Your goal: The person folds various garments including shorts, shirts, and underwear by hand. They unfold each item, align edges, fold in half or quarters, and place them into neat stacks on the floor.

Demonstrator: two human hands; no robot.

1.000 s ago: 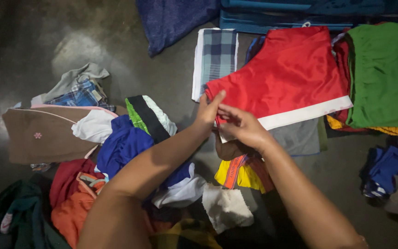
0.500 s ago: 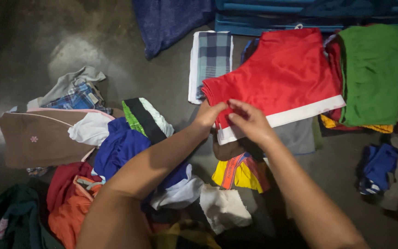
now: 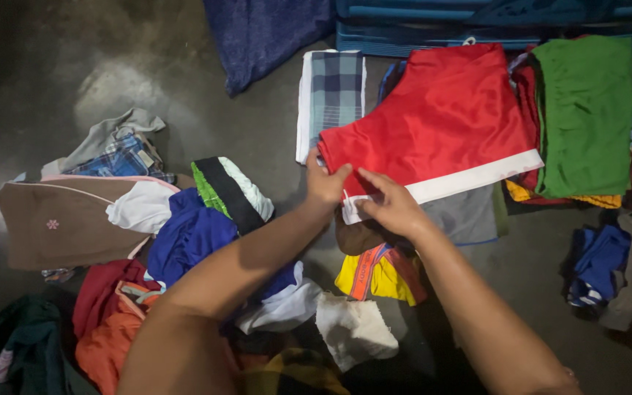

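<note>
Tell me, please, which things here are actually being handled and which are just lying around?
In hand: red garment with white band, left hand, right hand.

Lying about: plaid cloth, green garment, brown garment, blue garment, yellow garment.

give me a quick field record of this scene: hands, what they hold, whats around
left hand: grips the near left corner of the red garment
right hand: pinches the white band along its near edge
red garment: lies flat on the floor, partly over a grey cloth
left of it: folded plaid cloth
right of it: green garment on a stack
near pile: blue cloth, brown garment, yellow piece
</note>
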